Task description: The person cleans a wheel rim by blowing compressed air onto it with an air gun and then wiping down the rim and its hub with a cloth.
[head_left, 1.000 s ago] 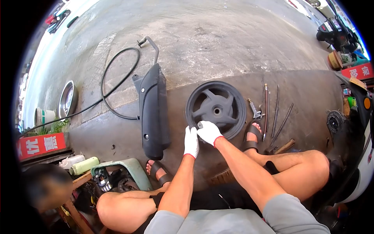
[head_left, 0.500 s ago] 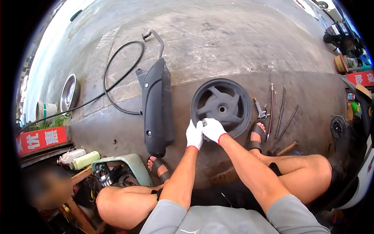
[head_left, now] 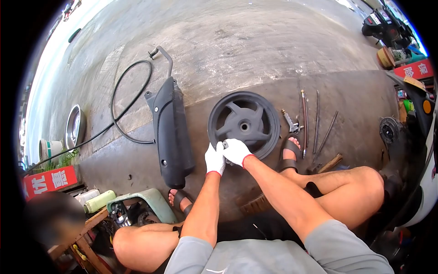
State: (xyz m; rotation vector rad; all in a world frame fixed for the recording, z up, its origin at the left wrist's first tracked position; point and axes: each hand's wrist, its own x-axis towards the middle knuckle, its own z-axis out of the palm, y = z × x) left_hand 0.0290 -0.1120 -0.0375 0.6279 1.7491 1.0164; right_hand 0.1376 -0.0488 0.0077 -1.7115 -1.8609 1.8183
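A dark grey spoked wheel rim (head_left: 244, 107) lies flat on the concrete between my feet. At its near left edge, my left hand (head_left: 215, 159), in a white glove, has its fingers pressed together against the rim. My right hand (head_left: 236, 151), also gloved, is closed right beside it, with a small dark piece showing at its fingertips. What the piece is cannot be made out. Left of the wheel lies a black exhaust muffler (head_left: 172, 128) with a bent pipe at its far end.
An air gun (head_left: 291, 122) and several thin rods (head_left: 305, 124) lie right of the wheel. A black hose (head_left: 113, 102) loops left of the muffler. A metal basin (head_left: 75, 127) stands farther left; a green tool bin (head_left: 157, 205) is near my left leg. A person's head is at lower left.
The whole view has shifted with my head. Both hands stay together at the wheel's near edge, with the left fingers now closer against the right hand than a second ago.
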